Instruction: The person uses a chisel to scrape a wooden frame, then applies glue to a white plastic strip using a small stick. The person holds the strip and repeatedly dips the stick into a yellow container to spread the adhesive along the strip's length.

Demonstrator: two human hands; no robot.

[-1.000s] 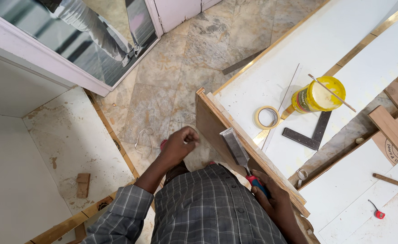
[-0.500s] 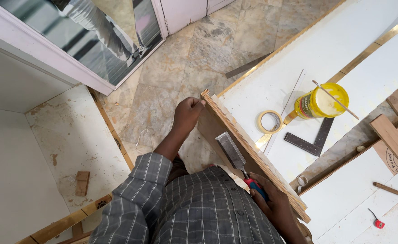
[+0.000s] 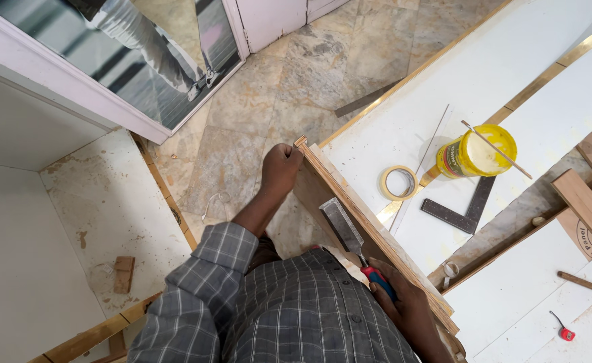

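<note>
I look down over my plaid shirt at a plywood board (image 3: 370, 232) standing on edge. My left hand (image 3: 280, 169) grips the board's far top corner, fingers curled over it. Close to my body, my right hand (image 3: 403, 306) holds a wide flat chisel (image 3: 343, 225) by its red and blue handle, the steel blade lying against the board's near face just below the top edge.
On the white panels (image 3: 544, 60) to the right lie a roll of tape (image 3: 399, 183), a yellow glue tub with a stick (image 3: 476, 152), a dark try square (image 3: 462, 212), a hammer (image 3: 588, 284) and a small red tool (image 3: 563, 331). A white cabinet (image 3: 20, 222) stands left.
My left hand has moved up from the floor side onto the board's far corner and closed on it. The view has tilted slightly; my right hand keeps the chisel.
</note>
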